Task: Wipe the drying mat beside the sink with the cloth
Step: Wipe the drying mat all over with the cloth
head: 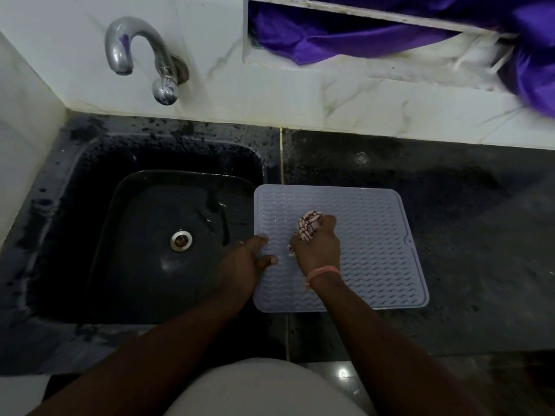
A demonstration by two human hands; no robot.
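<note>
A pale grey ribbed drying mat (372,235) lies flat on the dark counter just right of the black sink (144,235). My right hand (318,250) is closed around a bunched white cloth with dark red lines (307,225), pressing it onto the mat's left-middle area. A pink band circles that wrist. My left hand (249,261) rests on the mat's left edge, with the thumb on top of the mat and the fingers curled at the edge by the sink.
A chrome tap (141,58) juts from the white marble wall above the sink. Purple fabric (390,28) hangs from a wall recess at the upper right. Dark speckled counter (465,205) extends right of the mat.
</note>
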